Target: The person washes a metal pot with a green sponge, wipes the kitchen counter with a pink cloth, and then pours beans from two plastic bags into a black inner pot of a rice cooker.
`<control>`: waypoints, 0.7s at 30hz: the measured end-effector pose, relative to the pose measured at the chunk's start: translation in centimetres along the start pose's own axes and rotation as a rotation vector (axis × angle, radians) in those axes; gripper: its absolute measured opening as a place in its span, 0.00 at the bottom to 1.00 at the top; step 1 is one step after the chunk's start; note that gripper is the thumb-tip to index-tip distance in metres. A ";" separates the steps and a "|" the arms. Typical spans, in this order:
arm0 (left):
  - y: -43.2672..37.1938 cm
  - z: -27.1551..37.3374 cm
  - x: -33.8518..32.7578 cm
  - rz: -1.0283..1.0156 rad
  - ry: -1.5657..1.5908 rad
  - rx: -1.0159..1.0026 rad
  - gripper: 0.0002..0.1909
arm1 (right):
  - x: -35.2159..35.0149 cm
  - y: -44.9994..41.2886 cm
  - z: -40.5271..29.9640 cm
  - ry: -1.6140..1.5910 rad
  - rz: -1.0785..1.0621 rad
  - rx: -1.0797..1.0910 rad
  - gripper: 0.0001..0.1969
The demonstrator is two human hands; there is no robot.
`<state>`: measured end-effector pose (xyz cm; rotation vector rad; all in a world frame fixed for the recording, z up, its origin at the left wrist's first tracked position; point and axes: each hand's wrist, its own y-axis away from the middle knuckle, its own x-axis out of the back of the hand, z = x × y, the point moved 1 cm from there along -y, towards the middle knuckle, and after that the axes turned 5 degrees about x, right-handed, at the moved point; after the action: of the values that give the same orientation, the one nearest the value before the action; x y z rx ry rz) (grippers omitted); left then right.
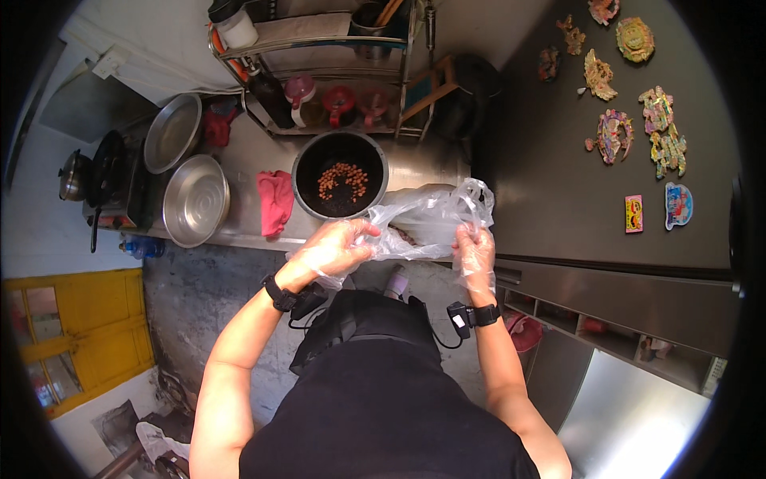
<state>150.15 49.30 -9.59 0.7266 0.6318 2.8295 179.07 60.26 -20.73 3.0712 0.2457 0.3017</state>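
Note:
My left hand (341,246), in a clear plastic glove, grips the left edge of a translucent plastic bag (422,218). The bag's right side, near its bunched handles, is held by my right hand (474,251), gloved the same way. Something dark shows inside the bag, too covered to name. Just beyond my left hand, a dark round basin (308,197) stands on the metal counter (242,173), with small reddish-brown round pieces (353,176), like nuts or beans, on its bottom. A pink cloth (275,203) lies to the left of the basin.
Two metal basins (196,200) (173,133) sit further left, near a stove (122,206) with a black pan (108,164). Behind the dark basin stands a metal rack (317,41) with red-lidded jugs (339,105) and a dark bottle (269,96). A dark fridge-like surface (538,197) with magnets borders the right.

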 end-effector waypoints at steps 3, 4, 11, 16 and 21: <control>-0.4 -0.8 -1.0 0.079 -0.275 -0.040 0.20 | 1.3 0.1 -0.2 -0.076 -0.069 -0.283 0.14; -0.4 -0.8 -1.3 0.120 -0.339 -0.071 0.20 | 0.8 0.2 -2.3 -0.026 -0.069 -0.379 0.14; -1.1 2.7 -1.3 0.045 0.010 -0.007 0.15 | -4.5 0.9 -4.2 -0.119 -0.591 0.005 0.21; -1.2 1.1 -1.6 -0.173 0.325 -0.062 0.13 | -9.7 1.0 -3.0 0.333 -0.891 0.307 0.21; -0.9 1.8 -0.6 -0.097 0.212 0.082 0.13 | -7.8 0.2 2.4 1.044 -1.006 0.173 0.14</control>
<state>151.63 50.60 -8.84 0.3985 0.7958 2.8264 172.06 58.75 -24.56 2.1417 1.7365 1.7219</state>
